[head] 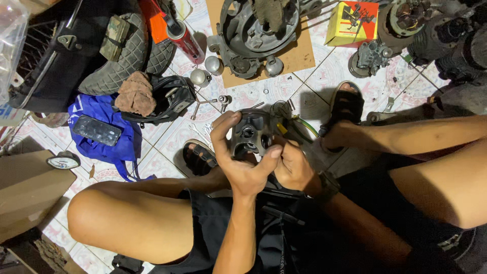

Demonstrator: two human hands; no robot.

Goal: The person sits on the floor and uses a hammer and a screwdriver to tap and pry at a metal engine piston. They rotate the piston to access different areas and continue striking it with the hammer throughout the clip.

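I sit on the tiled floor with a dark grey metal engine part (252, 133) held up between my knees. My left hand (238, 162) grips its left side, thumb and fingers curled round the rim. My right hand (291, 167) holds its lower right edge, fingers tucked under. Yellow and green wires (299, 127) trail from the part's right side. My wrist carries a dark watch (327, 186).
A large engine casing (253, 40) lies on cardboard ahead, a yellow box (351, 23) and carburettor (373, 55) to its right. Red spray can (185, 40), dark seat (129, 56), brown rag (136, 94), phone (97, 130) on blue cloth, gauge (63, 161), cardboard box (25, 193) at left.
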